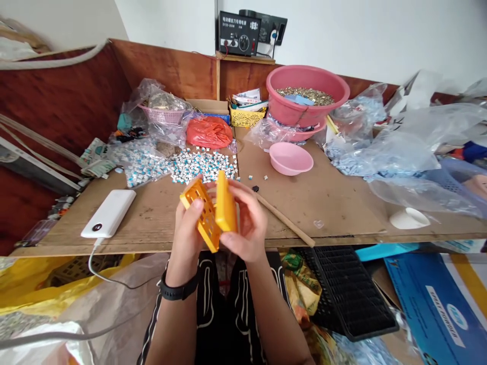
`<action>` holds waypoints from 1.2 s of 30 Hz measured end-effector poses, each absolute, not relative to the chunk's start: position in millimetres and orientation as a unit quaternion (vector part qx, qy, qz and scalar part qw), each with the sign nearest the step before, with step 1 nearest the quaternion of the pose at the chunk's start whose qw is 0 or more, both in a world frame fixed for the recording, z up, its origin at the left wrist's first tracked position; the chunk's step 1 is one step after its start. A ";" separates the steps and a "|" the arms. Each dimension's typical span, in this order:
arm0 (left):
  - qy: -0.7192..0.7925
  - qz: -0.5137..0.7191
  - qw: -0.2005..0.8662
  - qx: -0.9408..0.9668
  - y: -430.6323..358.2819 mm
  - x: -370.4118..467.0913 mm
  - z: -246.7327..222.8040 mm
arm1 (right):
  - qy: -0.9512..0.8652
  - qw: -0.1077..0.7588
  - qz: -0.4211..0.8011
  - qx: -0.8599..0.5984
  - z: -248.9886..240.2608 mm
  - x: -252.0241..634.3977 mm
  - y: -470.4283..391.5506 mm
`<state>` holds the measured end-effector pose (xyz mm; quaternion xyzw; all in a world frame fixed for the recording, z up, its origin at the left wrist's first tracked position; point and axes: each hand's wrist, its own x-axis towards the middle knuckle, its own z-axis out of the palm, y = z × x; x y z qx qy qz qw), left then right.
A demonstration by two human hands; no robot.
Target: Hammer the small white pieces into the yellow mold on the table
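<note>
My left hand (189,218) grips a yellow plastic frame (205,215) with rows of square holes, tilted toward the right. In my right hand (248,223) is a solid yellow plastic shell (225,205), stood on edge beside the frame. The two parts face each other close together over the table's front edge; whether they touch I cannot tell. Behind them spreads a pile of small white-and-blue switch-like parts (201,165). A wooden stick with a black tip (283,217) lies just right of my right hand.
A white power bank (109,213) with a cable lies at the left. Farther back stand a pink bowl (291,158), a large pink basin (276,96) of metal pieces and a red plastic bag (209,133). Clear bags (411,137) crowd the right side. A white cup (409,219) lies there.
</note>
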<state>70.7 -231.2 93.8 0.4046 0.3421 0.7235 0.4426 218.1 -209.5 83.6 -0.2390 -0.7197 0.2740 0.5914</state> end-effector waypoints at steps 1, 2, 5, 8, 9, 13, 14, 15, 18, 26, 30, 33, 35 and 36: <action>0.337 0.727 0.421 0.425 -231.6 72.4 98.3 | -0.712 0.596 0.281 -0.241 83.2 218.3 -208.7; 0.334 0.726 0.398 0.451 -232.2 73.4 101.7 | -0.710 0.596 0.289 -0.240 83.3 218.7 -208.0; 0.336 0.703 0.330 0.533 -233.5 74.4 104.7 | -0.719 0.581 0.299 -0.234 84.1 221.2 -207.5; 0.343 0.692 0.287 0.567 -232.6 78.3 101.6 | -0.720 0.566 0.289 -0.278 81.7 222.5 -207.8; 0.344 0.694 0.278 0.567 -232.0 80.6 100.3 | -0.719 0.562 0.287 -0.291 80.2 222.6 -207.7; 0.339 0.698 0.264 0.572 -228.3 89.9 97.0 | -0.708 0.566 0.289 -0.307 75.1 224.6 -205.1; 0.334 0.695 0.268 0.577 -227.2 91.3 96.7 | -0.706 0.567 0.287 -0.312 74.5 225.7 -204.0; 0.328 0.692 0.274 0.582 -226.3 92.4 96.7 | -0.706 0.567 0.283 -0.316 74.0 227.0 -202.8; 0.309 0.689 0.284 0.591 -224.5 94.5 96.8 | -0.711 0.570 0.277 -0.305 72.4 230.2 -199.4; 0.338 0.673 0.276 0.597 -222.8 95.1 94.8 | -0.720 0.561 0.279 -0.298 67.6 235.4 -195.2; 0.345 0.672 0.246 0.607 -218.8 91.1 89.3 | -0.723 0.555 0.298 -0.285 71.7 241.8 -192.0; 0.356 0.684 0.227 0.595 -216.1 90.2 84.8 | -0.727 0.550 0.310 -0.271 76.3 246.2 -191.9; 0.361 0.690 0.218 0.589 -214.8 92.0 83.1 | -0.722 0.563 0.310 -0.255 77.4 246.6 -193.8; 0.362 0.693 0.212 0.586 -214.4 93.9 82.6 | -0.718 0.571 0.305 -0.257 77.1 245.6 -195.1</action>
